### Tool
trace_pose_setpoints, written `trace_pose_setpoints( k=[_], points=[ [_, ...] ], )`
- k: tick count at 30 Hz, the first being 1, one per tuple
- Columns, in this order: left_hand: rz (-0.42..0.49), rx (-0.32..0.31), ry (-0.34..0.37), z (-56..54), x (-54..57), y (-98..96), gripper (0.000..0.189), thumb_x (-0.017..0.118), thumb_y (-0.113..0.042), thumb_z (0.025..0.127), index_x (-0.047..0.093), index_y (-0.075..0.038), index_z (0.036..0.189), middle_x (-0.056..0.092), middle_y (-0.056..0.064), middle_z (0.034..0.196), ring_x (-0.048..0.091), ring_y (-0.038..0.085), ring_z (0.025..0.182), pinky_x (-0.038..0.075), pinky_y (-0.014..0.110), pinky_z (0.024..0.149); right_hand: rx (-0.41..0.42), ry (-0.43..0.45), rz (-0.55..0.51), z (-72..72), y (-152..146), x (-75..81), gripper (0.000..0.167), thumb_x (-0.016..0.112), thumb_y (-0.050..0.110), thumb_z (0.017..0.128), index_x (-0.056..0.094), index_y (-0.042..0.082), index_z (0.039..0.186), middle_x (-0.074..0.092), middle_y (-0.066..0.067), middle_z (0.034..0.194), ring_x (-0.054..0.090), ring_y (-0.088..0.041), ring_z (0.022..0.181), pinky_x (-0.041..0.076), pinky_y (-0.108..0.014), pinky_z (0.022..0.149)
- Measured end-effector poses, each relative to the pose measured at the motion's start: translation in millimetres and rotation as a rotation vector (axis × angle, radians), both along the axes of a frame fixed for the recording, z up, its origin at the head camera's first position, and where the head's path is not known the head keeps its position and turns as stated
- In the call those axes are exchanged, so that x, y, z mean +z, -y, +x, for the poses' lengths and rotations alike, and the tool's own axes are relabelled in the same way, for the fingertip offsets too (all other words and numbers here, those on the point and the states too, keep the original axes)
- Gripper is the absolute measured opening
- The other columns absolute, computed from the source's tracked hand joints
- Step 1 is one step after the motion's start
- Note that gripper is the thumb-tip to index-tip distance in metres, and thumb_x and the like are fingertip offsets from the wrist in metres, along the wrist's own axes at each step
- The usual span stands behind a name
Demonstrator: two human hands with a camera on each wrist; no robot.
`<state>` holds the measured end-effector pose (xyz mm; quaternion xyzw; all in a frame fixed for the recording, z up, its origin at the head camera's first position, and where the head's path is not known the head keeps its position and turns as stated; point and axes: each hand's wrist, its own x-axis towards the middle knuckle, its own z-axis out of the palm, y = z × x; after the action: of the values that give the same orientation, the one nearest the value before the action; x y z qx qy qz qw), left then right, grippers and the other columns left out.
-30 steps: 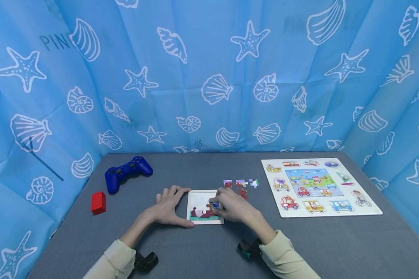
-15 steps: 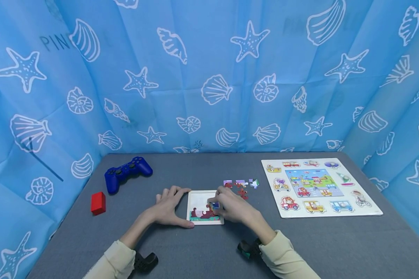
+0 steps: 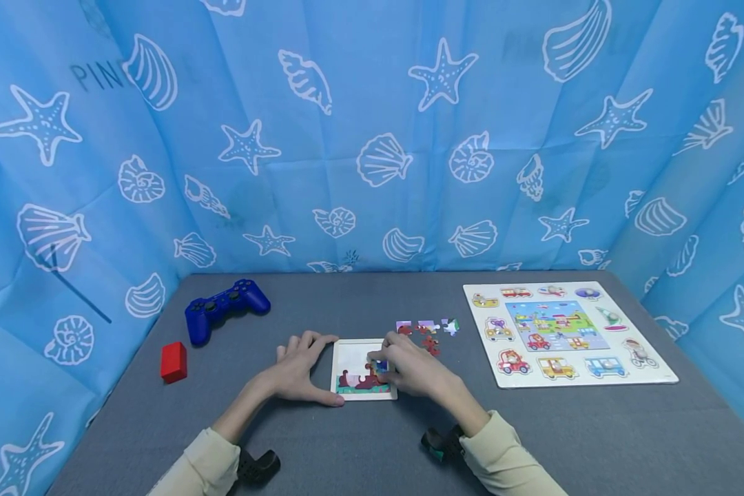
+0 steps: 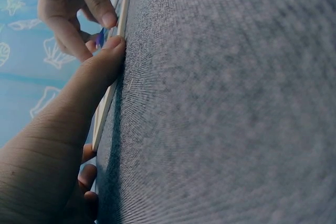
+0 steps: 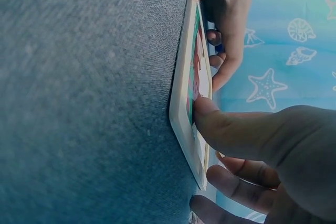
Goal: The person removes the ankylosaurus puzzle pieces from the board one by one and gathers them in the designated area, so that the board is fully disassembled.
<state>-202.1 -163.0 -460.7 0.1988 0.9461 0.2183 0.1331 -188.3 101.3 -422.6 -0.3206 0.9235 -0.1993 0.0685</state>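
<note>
A small jigsaw puzzle tray (image 3: 362, 397) with a pale wooden rim lies on the table, its lower part filled with brown and green picture pieces. My left hand (image 3: 297, 368) holds the tray's left side, thumb at the near corner and index finger at the far one. Over the tray's right half, my right hand (image 3: 417, 365) pinches a puzzle piece between thumb and fingers. Some blue of that puzzle piece (image 4: 101, 38) shows in the left wrist view; the fingers hide most of it. In the right wrist view, the right thumb (image 5: 207, 109) sits low over the picture.
Several loose puzzle pieces (image 3: 431, 344) lie just beyond the right hand. A large white picture board (image 3: 483, 358) with vehicle shapes is at the right. A blue game controller (image 3: 226, 306) and a red block (image 3: 174, 362) are at the left. A blue curtain (image 3: 372, 207) hangs behind.
My right fingertips have shifted very slightly left over the tray with the puzzle piece. The left hand and the tray stay in place.
</note>
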Motion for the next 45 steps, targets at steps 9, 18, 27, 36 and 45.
trace_pose_setpoints(
  k=[9, 18, 27, 36, 45],
  points=[
    [-0.001, 0.0, -0.001, 0.5, -0.7, 0.1, 0.113, 0.083, -0.073, 0.065, 0.036, -0.029, 0.157, 0.042, 0.007, 0.145, 0.035, 0.024, 0.11, 0.02, 0.038, 0.079, -0.019, -0.001, -0.014, 1.6, 1, -0.3, 0.034, 0.076, 0.01, 0.091, 0.074, 0.009, 0.125, 0.059, -0.006, 0.105, 0.047, -0.014, 0.088, 0.041, -0.026, 0.069],
    [0.003, -0.003, -0.003, 0.1, -0.7, 0.2, 0.112, 0.084, -0.072, 0.065, 0.036, -0.03, 0.157, 0.042, 0.006, 0.145, 0.035, 0.025, 0.11, 0.02, 0.039, 0.079, -0.017, -0.028, -0.053, 0.2, -7, 0.1, 0.03, 0.073, 0.008, 0.094, 0.075, 0.008, 0.123, 0.059, -0.005, 0.104, 0.046, -0.015, 0.089, 0.043, -0.031, 0.078],
    [-0.001, -0.002, -0.003, 0.2, 0.1, -0.9, 0.113, 0.084, -0.072, 0.065, 0.036, -0.029, 0.157, 0.041, 0.007, 0.145, 0.035, 0.025, 0.11, 0.02, 0.039, 0.079, -0.021, -0.097, -0.08, 0.1, -27, -0.5, 0.03, 0.076, 0.005, 0.089, 0.076, 0.007, 0.12, 0.06, -0.005, 0.103, 0.049, -0.014, 0.09, 0.045, -0.033, 0.079],
    [0.005, -0.006, -0.011, 0.7, 0.9, 0.0, 0.112, 0.084, -0.072, 0.064, 0.037, -0.029, 0.157, 0.042, 0.007, 0.145, 0.036, 0.025, 0.111, 0.02, 0.038, 0.079, -0.057, -0.08, -0.065, 0.1, -44, 2.6, 0.033, 0.075, 0.002, 0.089, 0.075, 0.009, 0.121, 0.06, -0.004, 0.105, 0.05, -0.014, 0.092, 0.044, -0.035, 0.081],
    [0.004, -0.008, -0.009, 1.2, 1.8, -0.6, 0.112, 0.084, -0.071, 0.065, 0.036, -0.029, 0.157, 0.042, 0.008, 0.146, 0.036, 0.025, 0.11, 0.02, 0.038, 0.078, -0.099, -0.079, -0.057, -0.8, -69, 9.6, 0.033, 0.073, 0.002, 0.091, 0.075, 0.01, 0.122, 0.061, -0.007, 0.104, 0.049, -0.014, 0.089, 0.042, -0.033, 0.078]
  ],
)
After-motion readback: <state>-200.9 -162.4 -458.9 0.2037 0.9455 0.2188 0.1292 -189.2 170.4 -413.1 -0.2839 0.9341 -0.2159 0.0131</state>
